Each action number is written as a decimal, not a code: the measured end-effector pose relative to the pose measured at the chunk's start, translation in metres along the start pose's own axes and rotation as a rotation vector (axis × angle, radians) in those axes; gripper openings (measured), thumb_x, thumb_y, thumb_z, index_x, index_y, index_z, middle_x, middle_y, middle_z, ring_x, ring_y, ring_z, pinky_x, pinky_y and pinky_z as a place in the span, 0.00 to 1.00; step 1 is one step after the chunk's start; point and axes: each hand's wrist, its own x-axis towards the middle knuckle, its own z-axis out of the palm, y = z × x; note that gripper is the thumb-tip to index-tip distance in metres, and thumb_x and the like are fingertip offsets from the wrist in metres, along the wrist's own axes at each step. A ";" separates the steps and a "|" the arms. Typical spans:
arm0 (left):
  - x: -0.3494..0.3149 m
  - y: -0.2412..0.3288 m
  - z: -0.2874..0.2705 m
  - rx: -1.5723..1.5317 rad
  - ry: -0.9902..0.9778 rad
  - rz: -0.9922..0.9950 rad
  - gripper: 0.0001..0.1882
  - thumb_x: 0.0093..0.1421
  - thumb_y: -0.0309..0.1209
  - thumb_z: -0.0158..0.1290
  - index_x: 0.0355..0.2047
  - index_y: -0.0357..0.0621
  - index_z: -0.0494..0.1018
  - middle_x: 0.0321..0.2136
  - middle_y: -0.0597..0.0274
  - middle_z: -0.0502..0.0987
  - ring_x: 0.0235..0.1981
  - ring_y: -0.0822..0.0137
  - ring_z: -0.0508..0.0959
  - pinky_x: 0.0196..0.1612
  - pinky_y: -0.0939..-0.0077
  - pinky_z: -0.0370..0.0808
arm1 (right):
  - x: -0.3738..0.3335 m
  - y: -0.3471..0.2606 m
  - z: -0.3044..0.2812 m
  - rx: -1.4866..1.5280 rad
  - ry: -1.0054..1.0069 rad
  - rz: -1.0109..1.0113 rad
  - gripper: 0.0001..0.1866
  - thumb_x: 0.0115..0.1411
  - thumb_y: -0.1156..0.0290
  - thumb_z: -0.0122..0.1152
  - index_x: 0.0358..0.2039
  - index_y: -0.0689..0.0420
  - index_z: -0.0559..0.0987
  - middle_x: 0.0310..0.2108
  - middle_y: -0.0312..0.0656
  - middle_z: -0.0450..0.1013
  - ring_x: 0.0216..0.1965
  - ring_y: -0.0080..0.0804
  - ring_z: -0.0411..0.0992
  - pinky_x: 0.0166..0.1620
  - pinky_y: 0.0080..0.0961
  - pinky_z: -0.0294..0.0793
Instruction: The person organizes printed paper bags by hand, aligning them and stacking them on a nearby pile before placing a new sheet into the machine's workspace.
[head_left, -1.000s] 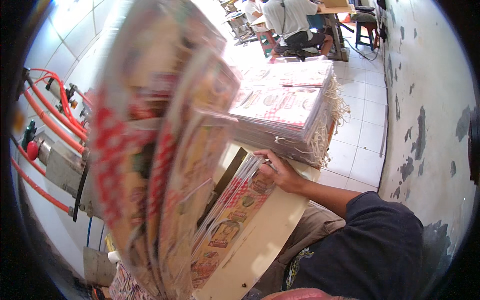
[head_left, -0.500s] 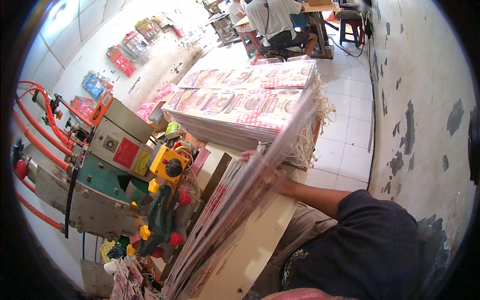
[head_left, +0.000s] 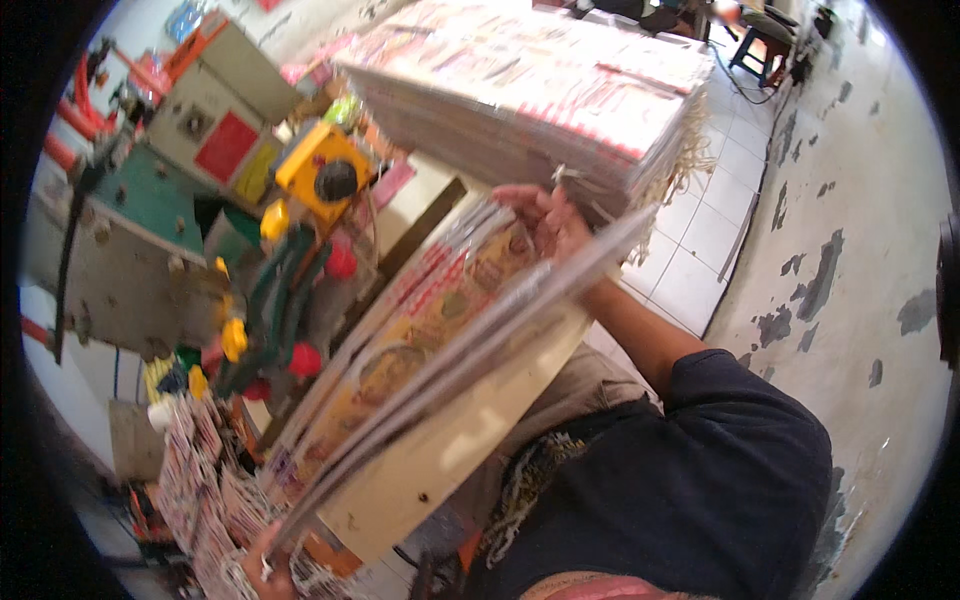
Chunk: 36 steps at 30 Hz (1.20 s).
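Left hand (head_left: 268,572), closed on the near end of a thin, pale plastic sheaf (head_left: 478,362); right hand (head_left: 550,222), fingers half spread, at the far end of a flat, red-patterned plastic-sheet pile (head_left: 430,318) upon a smooth cream board (head_left: 450,465).

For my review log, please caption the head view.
Left hand grips an edge-on sheaf; right hand at printed packaging beside a green machine.

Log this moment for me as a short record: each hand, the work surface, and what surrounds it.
Left hand: grips near end of edge-on bundle
Right hand: at far end of flat printed sheets; grip unclear from blur
Surface: cream board beneath flat printed sheets
Beyond: large printed stack with pale cords
Left side: green-and-grey machine, yellow control box
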 end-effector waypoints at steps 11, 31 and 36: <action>0.023 0.031 0.044 0.112 0.038 0.239 0.21 0.54 0.16 0.51 0.49 0.35 0.78 0.44 0.51 0.82 0.49 0.66 0.80 0.46 0.70 0.78 | -0.007 -0.013 0.020 -0.277 -0.031 -0.272 0.43 0.70 0.35 0.29 0.65 0.64 0.65 0.64 0.57 0.64 0.65 0.45 0.63 0.65 0.40 0.63; 0.013 0.040 0.089 0.267 0.545 0.325 0.31 0.54 0.32 0.67 0.58 0.39 0.72 0.59 0.52 0.71 0.61 0.52 0.70 0.63 0.58 0.65 | -0.003 0.004 0.036 -0.513 0.170 -0.313 0.45 0.71 0.36 0.24 0.64 0.68 0.65 0.60 0.57 0.67 0.60 0.45 0.67 0.64 0.43 0.64; 0.018 0.014 0.142 -0.291 0.950 0.166 0.39 0.60 0.37 0.63 0.67 0.37 0.60 0.66 0.53 0.64 0.67 0.55 0.64 0.67 0.59 0.60 | -0.003 -0.001 0.026 -0.468 0.174 -0.224 0.46 0.70 0.33 0.29 0.66 0.64 0.64 0.62 0.56 0.66 0.62 0.46 0.66 0.65 0.45 0.64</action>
